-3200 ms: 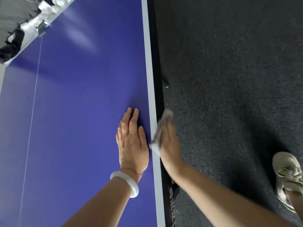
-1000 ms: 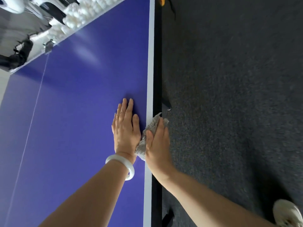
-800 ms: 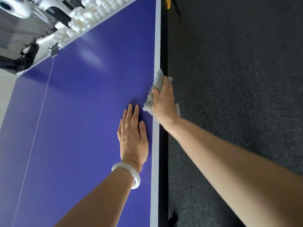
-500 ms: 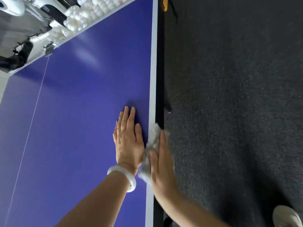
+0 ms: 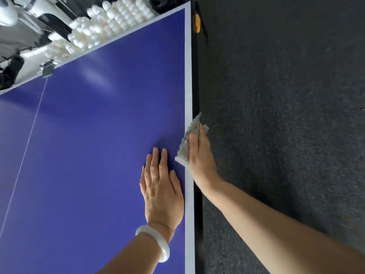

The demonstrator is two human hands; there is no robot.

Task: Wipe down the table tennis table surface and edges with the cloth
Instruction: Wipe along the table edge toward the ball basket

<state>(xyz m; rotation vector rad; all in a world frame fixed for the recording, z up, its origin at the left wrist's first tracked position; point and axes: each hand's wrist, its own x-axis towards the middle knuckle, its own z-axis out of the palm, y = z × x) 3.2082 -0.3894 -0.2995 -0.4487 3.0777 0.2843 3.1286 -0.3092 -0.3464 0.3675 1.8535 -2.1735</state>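
A: Starting at the right hand: stretched out, fingers straight, pressing the cloth against the right edge of the table.

B: Gripping or only pressing?

A: Only pressing, by the look of it. Thumb along the top, the other fingers down over the side, with no curl to be seen.

B: And the cloth itself?

A: Crumpled, pale grey, draped over the white border line and the black side rim, about halfway along the visible right edge. Pokes out past the fingertips toward the far end.

B: Now the left hand.

A: Laid flat, palm down on the blue top, fingers straight and close together, holding nothing. Sits near the right edge, just beside the cloth, apart from the right hand. Around the wrist, a white bangle.

B: Further out?

A: Across the top, a thin white centre line running up to the far edge. At that edge, a small dark clamp; beyond it, a heap of white balls. By the far right corner, something yellow on the black rim, hard to tell what. Off the right edge, dark grey carpet.
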